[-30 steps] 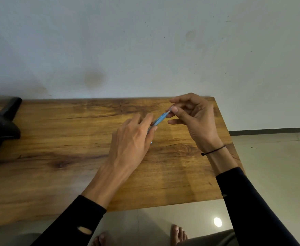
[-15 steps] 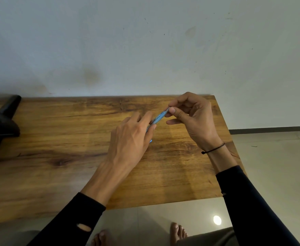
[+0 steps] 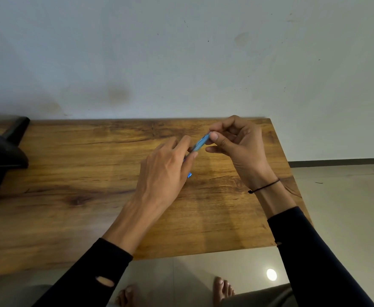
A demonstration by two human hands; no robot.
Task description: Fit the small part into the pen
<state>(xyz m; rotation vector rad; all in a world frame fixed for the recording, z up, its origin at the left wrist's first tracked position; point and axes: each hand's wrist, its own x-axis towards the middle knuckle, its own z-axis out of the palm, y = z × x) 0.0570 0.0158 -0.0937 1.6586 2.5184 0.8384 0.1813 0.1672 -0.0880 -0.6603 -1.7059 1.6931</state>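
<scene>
Pinching blue pen (image 3: pixel 201 143), markings unreadable

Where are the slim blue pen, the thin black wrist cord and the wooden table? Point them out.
slim blue pen (image 3: pixel 201 143), head view, exposed barrel between the hands.
thin black wrist cord (image 3: pixel 264 187), head view, mid-strand.
wooden table (image 3: pixel 82 165), head view, bare top.

— How many things are around the table (image 3: pixel 93 173)?

— I count one blue pen (image 3: pixel 201 143) over it, my two hands (image 3: pixel 164 173) (image 3: pixel 241 147) on that pen, one black stand (image 3: pixel 2 156) at its far left end.

— And under it?

— My two bare feet (image 3: pixel 222 289).
</scene>
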